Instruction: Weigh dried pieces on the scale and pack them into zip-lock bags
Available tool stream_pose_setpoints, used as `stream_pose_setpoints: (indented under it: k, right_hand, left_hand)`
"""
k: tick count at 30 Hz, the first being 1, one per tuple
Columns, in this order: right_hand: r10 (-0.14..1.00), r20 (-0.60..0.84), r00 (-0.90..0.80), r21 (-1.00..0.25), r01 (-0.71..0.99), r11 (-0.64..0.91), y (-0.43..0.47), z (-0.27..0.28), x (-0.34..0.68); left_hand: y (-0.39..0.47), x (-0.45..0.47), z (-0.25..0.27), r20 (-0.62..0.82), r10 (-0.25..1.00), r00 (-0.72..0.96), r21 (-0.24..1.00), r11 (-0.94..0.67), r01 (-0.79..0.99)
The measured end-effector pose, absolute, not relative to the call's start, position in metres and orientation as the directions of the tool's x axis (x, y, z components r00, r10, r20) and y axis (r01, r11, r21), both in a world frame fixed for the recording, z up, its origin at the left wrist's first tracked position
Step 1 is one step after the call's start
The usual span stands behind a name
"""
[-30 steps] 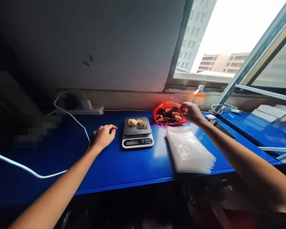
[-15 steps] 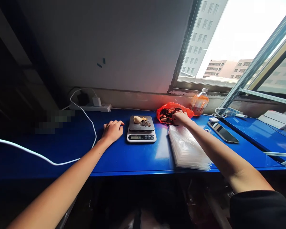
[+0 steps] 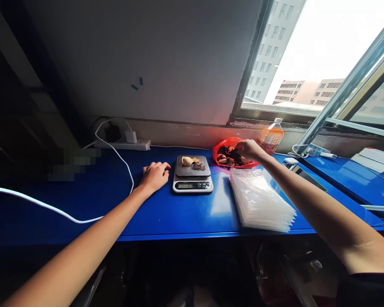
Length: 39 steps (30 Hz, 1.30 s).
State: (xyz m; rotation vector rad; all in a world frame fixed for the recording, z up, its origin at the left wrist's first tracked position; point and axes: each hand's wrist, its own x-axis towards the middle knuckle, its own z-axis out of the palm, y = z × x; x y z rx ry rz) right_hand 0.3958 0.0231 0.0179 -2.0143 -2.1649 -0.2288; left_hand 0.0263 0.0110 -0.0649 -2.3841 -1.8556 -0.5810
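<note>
My left hand point(image 3: 155, 175) rests on the blue table just left of a digital kitchen scale point(image 3: 193, 181), its fingers loosely bent and apart, holding nothing. On the scale's plate lie a pale rounded lump point(image 3: 187, 161), some yellowish bits point(image 3: 196, 160) and dark shrivelled pieces point(image 3: 199, 166). My right hand point(image 3: 251, 150) is over the right side of a red plastic bag point(image 3: 215, 150), fingers pinched together. Whatever they may hold is too small to make out. Dark brown dried pieces point(image 3: 225, 158) fill the open bag.
A stack of clear plastic bags point(image 3: 262, 200) lies below my right forearm. Behind it stands a bottle of orange drink point(image 3: 272, 135). A phone point(image 3: 310, 178) is partly covered by my forearm. A power strip point(image 3: 144, 145) and white cable point(image 3: 67, 217) are at left.
My right hand has lifted from inside the red bag, up and slightly right. The left hand stays beside the scale. The view has shifted slightly.
</note>
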Motion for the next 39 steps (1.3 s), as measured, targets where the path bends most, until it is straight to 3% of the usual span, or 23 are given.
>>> stream_pose_setpoints:
  k: [2,5,9,13,20,27,32,39]
  right_hand:
    - [0.956,0.270,-0.114,-0.031,0.991,0.127,0.016,0.024,0.384]
    - [0.900,0.322,-0.293,-0.054,0.944,0.327,-0.002,0.030,0.353]
    - [0.818,0.258,-0.514,-0.040,0.840,0.541,-0.028,0.036,0.301]
    - [0.748,0.259,-0.611,-0.025,0.770,0.637,-0.037,0.037,0.265]
    - [0.736,0.348,-0.580,-0.105,0.756,0.646,-0.026,0.012,0.249]
    - [0.727,0.339,-0.597,0.012,0.776,0.631,-0.024,-0.015,0.243]
    - [0.724,0.285,-0.628,0.026,0.760,0.649,-0.025,-0.010,0.244]
    - [0.743,0.451,-0.494,-0.063,0.813,0.578,-0.038,0.026,0.299]
  left_hand:
    - [0.012,0.028,-0.065,0.329,0.922,0.205,0.181,-0.275,0.944]
    - [0.012,0.030,-0.065,0.333,0.922,0.199,0.187,-0.272,0.944]
    - [0.012,0.029,-0.068,0.332,0.921,0.203,0.189,-0.275,0.943]
    - [0.011,0.028,-0.070,0.352,0.917,0.187,0.210,-0.272,0.939]
    - [0.011,0.030,-0.068,0.329,0.928,0.176,0.255,-0.266,0.930]
    - [0.006,0.029,-0.066,0.342,0.921,0.189,0.266,-0.288,0.920]
    - [0.005,0.026,-0.065,0.348,0.921,0.175,0.281,-0.280,0.918]
    - [0.007,0.026,-0.066,0.340,0.923,0.179,0.281,-0.282,0.917]
